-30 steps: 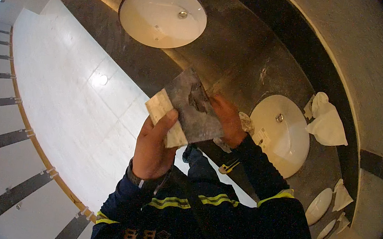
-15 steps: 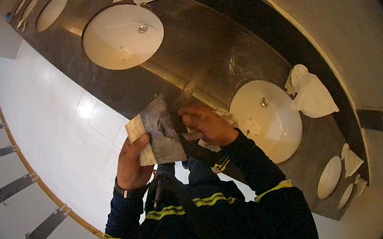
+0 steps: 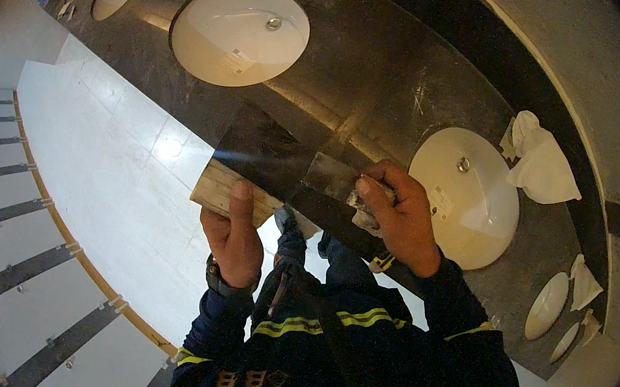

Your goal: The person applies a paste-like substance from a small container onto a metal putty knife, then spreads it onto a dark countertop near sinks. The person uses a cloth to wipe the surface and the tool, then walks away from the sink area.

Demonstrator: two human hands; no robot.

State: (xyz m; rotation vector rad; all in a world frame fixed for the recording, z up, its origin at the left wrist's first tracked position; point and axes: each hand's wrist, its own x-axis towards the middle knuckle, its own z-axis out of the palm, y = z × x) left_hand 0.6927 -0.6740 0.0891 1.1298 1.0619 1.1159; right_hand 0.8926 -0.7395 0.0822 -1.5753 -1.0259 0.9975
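Note:
My left hand [image 3: 237, 243] is closed on the pale edge grip of a wide putty knife [image 3: 258, 140], thumb on top. Its broad dark blade points away from me over the counter's front edge. To its right, my right hand [image 3: 405, 218] pinches a smaller putty knife [image 3: 329, 176]. That one's grey rectangular blade points left, close to the wide blade; whether the two touch I cannot tell. Whitish crust shows on the small tool next to my fingers. Both hands are raised in front of the dark counter [image 3: 352, 50].
Oval white sinks are set in the counter: one at the upper left [image 3: 216, 17], another beside my right hand [image 3: 490, 225]. A white plastic sheet [image 3: 545, 166] lies behind the right sink. Pale floor tiles [image 3: 109, 143] and a row of cubicle panels [image 3: 34, 267] lie to the left.
The wide putty knife has turned from a tilted, light-grey face to a flatter, darker one. My right hand has drawn right, away from that blade, with the small knife. The view has shifted.

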